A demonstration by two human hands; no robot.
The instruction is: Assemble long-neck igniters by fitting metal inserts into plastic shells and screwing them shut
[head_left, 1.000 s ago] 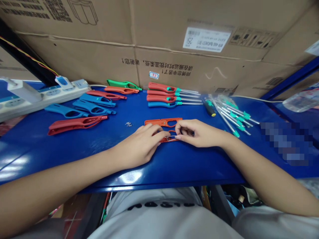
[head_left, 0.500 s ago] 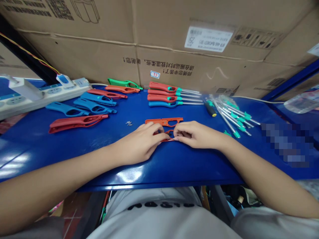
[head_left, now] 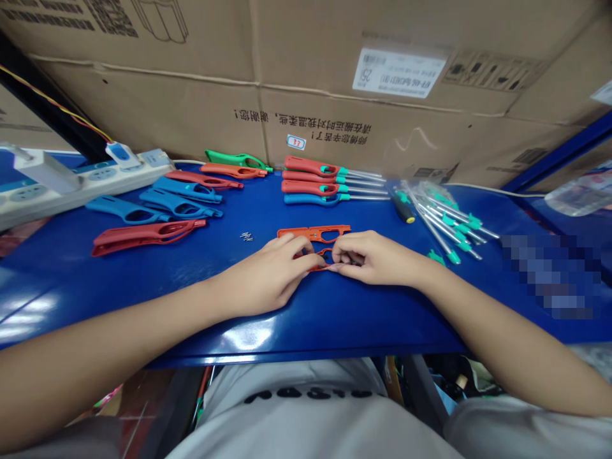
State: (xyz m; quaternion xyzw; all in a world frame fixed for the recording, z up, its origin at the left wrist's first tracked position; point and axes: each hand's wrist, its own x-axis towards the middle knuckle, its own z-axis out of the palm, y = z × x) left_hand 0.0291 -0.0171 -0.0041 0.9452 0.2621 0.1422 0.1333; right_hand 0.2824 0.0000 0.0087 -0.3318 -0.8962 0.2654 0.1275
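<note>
My left hand is closed on the handle end of an orange lighter casing half, which it largely covers. The fingertips of my right hand pinch the other end of the same half; any small part between them is too small to make out. Just beyond my hands lies a second orange casing half, its inside facing up, with an oval trigger opening at the right. A few small metal screws or pins rest on the blue table left of it.
Blue, red, orange and green casings lie at the left by a white power strip. Assembled lighters line up at the back. Rightward are a screwdriver and metal tubes with teal parts. A cardboard box stands behind.
Both hands stay almost in place on the orange casing half. The fingers of my right hand shift very slightly; the whole view drifts a little.
</note>
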